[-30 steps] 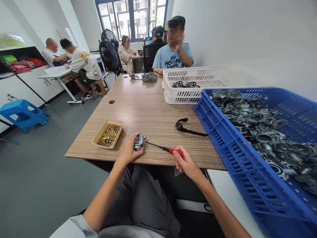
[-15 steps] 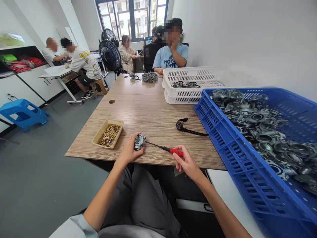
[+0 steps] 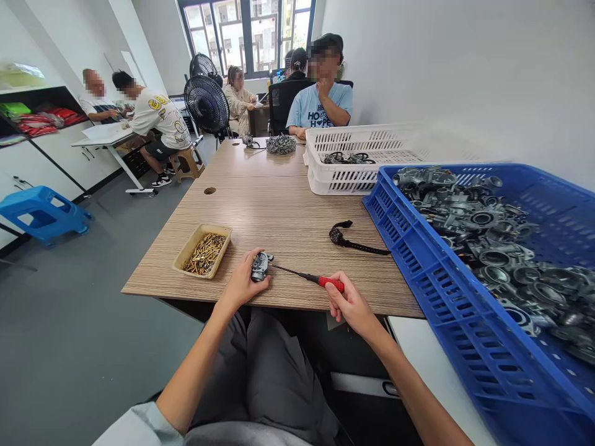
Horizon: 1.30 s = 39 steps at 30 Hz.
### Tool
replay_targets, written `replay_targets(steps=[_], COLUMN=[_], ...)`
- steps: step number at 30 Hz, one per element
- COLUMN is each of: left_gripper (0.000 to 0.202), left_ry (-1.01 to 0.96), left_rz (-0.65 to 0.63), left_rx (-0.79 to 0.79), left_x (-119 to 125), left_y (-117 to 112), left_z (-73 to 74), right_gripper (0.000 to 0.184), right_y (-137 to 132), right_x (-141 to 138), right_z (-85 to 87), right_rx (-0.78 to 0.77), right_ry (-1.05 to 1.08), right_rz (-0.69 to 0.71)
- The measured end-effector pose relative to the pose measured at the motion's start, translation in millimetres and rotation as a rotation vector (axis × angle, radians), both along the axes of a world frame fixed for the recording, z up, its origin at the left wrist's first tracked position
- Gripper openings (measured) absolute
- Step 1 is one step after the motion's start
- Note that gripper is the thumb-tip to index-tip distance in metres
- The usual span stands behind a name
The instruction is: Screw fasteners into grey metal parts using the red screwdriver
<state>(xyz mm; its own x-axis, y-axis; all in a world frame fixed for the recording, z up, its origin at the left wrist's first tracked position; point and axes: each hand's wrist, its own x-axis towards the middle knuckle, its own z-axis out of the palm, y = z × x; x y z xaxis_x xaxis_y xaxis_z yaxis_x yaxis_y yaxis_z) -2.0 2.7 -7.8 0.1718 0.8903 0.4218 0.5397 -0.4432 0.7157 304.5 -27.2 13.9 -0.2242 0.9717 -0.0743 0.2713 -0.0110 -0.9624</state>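
My left hand [image 3: 242, 282] grips a small grey metal part [image 3: 260, 266] and holds it on the wooden table [image 3: 274, 217] near its front edge. A screwdriver with a red handle [image 3: 312, 277] is in my right hand [image 3: 351, 305]. Its thin shaft points left and its tip meets the metal part. A tan tray of small brass screws [image 3: 203, 249] sits just left of my left hand.
A blue crate [image 3: 432, 272] full of grey metal castings fills the right side. Behind it stands a white basket [image 3: 360, 158] with dark parts. A black strap [image 3: 348, 238] lies mid-table. A person in a blue shirt [image 3: 320, 102] sits at the far end; others and a fan [image 3: 205, 104] are behind.
My hands, the part and the screwdriver have barely moved. The person in the blue shirt has kept a hand raised to the face and shifted slightly.
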Motion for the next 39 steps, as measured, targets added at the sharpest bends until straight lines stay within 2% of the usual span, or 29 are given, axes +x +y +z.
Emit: replay_targets(steps=[7, 17, 32, 39], left_gripper=[0.068, 0.068, 0.067, 0.068], left_ry=[0.026, 0.006, 0.000, 0.017], left_rz=[-0.036, -0.025, -0.024, -0.031], left_rx=[-0.012, -0.008, -0.007, -0.027], left_x=[1.5, 1.3, 1.9, 1.0], left_y=[-1.4, -0.4, -1.4, -2.1], left_z=[2.9, 1.3, 3.8, 5.2], right_gripper=[0.046, 0.055, 0.050, 0.049], right_y=[-5.8, 6.2, 2.9, 1.5], right_x=[-8.1, -3.4, -3.1, -3.4], right_z=[8.5, -7.0, 4.3, 7.0], right_rx=[0.039, -0.007, -0.037, -0.033], right_ry=[-0.158, 0.156, 0.290, 0.286], right_rz=[-0.028, -0.110, -0.143, -0.120])
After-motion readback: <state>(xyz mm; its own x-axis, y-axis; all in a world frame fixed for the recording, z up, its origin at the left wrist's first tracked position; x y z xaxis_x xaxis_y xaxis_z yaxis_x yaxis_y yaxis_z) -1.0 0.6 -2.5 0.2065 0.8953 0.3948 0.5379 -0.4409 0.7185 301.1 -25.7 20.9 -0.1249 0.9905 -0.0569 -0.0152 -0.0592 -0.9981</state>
